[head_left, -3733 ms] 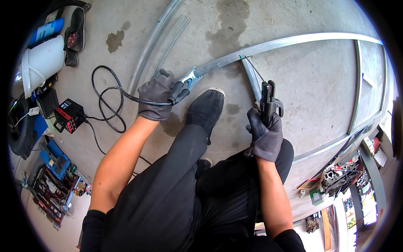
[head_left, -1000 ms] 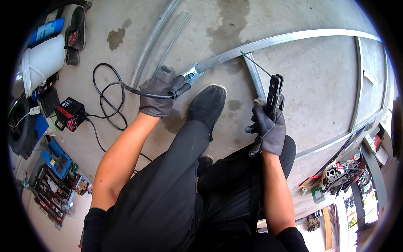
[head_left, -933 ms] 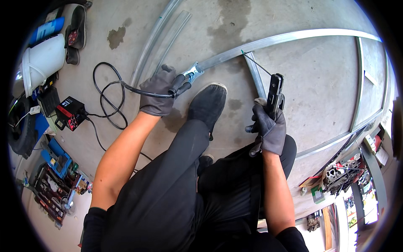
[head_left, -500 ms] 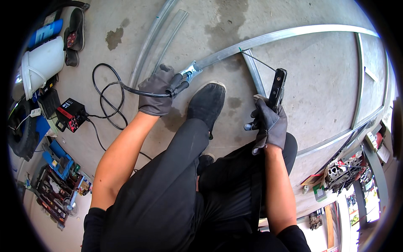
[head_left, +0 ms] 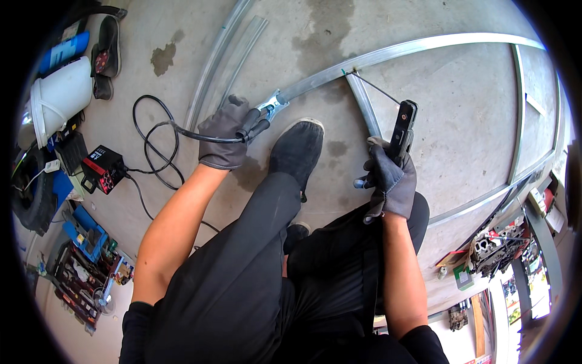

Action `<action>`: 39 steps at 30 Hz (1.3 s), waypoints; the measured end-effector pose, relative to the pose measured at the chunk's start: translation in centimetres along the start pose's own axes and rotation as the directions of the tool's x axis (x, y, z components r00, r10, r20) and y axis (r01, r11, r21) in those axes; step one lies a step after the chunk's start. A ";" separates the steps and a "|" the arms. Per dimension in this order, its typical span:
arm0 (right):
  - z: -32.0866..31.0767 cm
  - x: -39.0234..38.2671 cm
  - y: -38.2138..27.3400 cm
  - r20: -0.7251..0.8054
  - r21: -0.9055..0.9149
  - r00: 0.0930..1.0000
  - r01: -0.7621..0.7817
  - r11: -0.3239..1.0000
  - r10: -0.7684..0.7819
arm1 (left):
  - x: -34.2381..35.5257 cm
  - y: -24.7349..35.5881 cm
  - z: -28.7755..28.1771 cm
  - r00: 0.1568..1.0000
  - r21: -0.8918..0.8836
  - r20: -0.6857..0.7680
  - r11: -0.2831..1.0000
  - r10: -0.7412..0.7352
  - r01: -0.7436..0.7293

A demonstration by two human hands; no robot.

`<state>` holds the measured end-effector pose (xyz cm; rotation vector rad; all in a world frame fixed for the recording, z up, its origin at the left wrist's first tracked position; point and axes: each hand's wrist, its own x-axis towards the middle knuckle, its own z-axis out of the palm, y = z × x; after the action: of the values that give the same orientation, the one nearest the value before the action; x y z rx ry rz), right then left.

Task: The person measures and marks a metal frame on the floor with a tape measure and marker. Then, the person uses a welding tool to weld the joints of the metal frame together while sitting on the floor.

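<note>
My right hand (head_left: 391,182), in a dark grey glove, grips a black welding electrode holder (head_left: 402,130). From it a thin electrode (head_left: 379,88) reaches to the joint where a short metal crosspiece (head_left: 364,104) meets a long galvanized tube (head_left: 376,59). A ground clamp (head_left: 274,104) bites the tube's near end. My left hand (head_left: 223,134), also gloved, is closed beside and beneath the clamp's black handles (head_left: 251,128); what its fingers grip is hidden. The clamp's black cable (head_left: 203,136) crosses over the glove.
A red and black welding machine (head_left: 104,168) stands on the concrete floor at left, with coiled cable (head_left: 145,142) near it. Loose metal lengths (head_left: 209,67) lie beyond my left hand. A white bucket (head_left: 63,94) and shoes (head_left: 108,51) are far left; metal engine parts (head_left: 491,249) lie at right.
My view has shifted very slightly. Both hands keep their holds, and the electrode tip stays at the joint.
</note>
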<state>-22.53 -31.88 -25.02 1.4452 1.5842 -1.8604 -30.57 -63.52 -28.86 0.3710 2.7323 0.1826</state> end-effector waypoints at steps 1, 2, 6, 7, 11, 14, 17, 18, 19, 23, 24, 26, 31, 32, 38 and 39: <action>-0.1 0.1 0.1 0.007 -0.004 1.000 -0.003 1.000 0.003 | -0.3 -0.5 0.6 0.992 0.002 -0.101 0.998 0.068 -0.069; -0.1 0.1 0.2 0.014 -0.009 1.000 -0.008 1.000 0.008 | -0.3 -0.4 0.5 0.994 -0.006 -0.088 0.998 0.066 -0.067; 0.0 0.2 0.2 0.023 -0.041 0.999 -0.024 0.999 0.025 | 0.1 0.0 0.2 1.000 -0.016 -0.016 1.000 0.002 -0.002; -0.1 0.2 0.3 0.029 -0.051 0.999 -0.029 0.998 0.031 | 0.1 0.1 0.2 1.000 -0.012 0.006 1.000 -0.028 0.028; 0.1 0.2 0.3 0.032 -0.055 0.999 -0.017 0.998 0.019 | -0.2 -0.2 0.6 0.998 -0.032 -0.066 0.999 0.011 -0.013; 0.3 0.2 0.0 0.028 -0.057 0.999 -0.024 0.998 0.025 | -0.1 -0.1 0.3 1.000 -0.009 -0.028 1.000 0.002 -0.002; 0.3 0.2 -0.1 0.016 -0.059 1.000 -0.021 0.998 0.022 | 0.3 0.7 -0.7 0.988 0.047 0.131 0.996 -0.075 0.069; 0.2 0.2 0.0 0.017 -0.056 1.000 -0.014 0.998 0.015 | 0.4 0.7 -0.7 0.984 0.049 0.151 0.995 -0.096 0.090; 0.2 0.3 0.1 0.018 -0.053 1.000 -0.008 0.999 0.009 | 0.5 0.7 -0.7 0.978 0.051 0.171 0.993 -0.117 0.110; 0.4 0.2 0.1 0.017 -0.065 1.000 -0.010 0.998 0.011 | 0.4 0.6 -0.6 0.985 0.034 0.133 0.993 -0.113 0.109; 0.3 0.3 0.2 0.020 -0.060 1.000 -0.009 0.998 0.010 | 0.3 0.6 -0.7 0.990 0.027 0.112 0.996 -0.088 0.085; 0.3 0.3 0.1 0.015 -0.063 1.000 -0.017 0.998 0.018 | 0.3 0.7 -0.8 0.993 0.020 0.097 0.998 -0.064 0.062; 0.4 0.2 0.0 0.016 -0.041 1.000 -0.013 0.999 0.014 | -0.1 0.0 -0.3 1.000 -0.002 0.001 1.000 0.011 -0.011; 0.4 0.2 0.0 0.011 -0.048 1.000 -0.021 0.999 0.022 | 0.0 0.0 -0.2 0.999 0.000 0.036 1.000 -0.018 0.018; 0.0 0.5 0.4 0.023 -0.043 1.000 -0.012 0.999 0.013 | 0.3 0.8 -1.1 0.988 0.008 0.148 0.999 -0.052 0.052; 0.0 0.6 0.5 0.029 -0.039 1.000 -0.009 0.999 0.010 | 0.2 0.6 -1.0 0.990 0.003 0.137 0.999 -0.034 0.034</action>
<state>-22.39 -31.83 -25.77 1.4008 1.5880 -1.8273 -31.01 -62.99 -27.88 0.3239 2.6011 0.1416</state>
